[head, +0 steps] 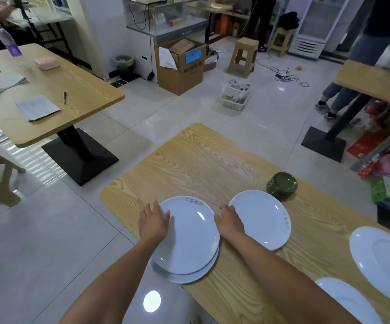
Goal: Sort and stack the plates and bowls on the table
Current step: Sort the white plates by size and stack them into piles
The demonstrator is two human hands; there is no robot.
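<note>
**While both hands flank the top plate: two-plate stack, near-left table edge**

Where the left fingers (157, 207) show, they are straight and lightly spread, lying along the left rim of the top plate (189, 235), thumb resting on the rim. Left hand (153, 222) is flat, with no pinch visible. Right hand (229, 222) sits at the plate's right rim with the thumb on the white. Its fingertips bend down out of sight, so I cannot tell whether they hook the edge or just press.

Top plate sits on a lower plate (189, 275) and is offset away from the person, so the lower one's near rim shows. The stack overhangs the left edge of the table (201, 160).

A single plate (263, 218) lies just right of the right hand, close to the stack. Green stack (282, 185) of small dishes sits behind it, near but apart. Two more plates (381, 260) (346, 298) are at the near right, well apart.

Handling, as a judgement: the plates look glazed, so rigid, smooth, slippery and breakable, and moderately heavy for their width. Flat-hand nudging at opposite rims suits squaring the stack. For lifting, pinch the rim with thumb on top and fingers underneath, or use two hands at opposite edges. The overhang is a drop risk, so slide the stack inward.
</note>
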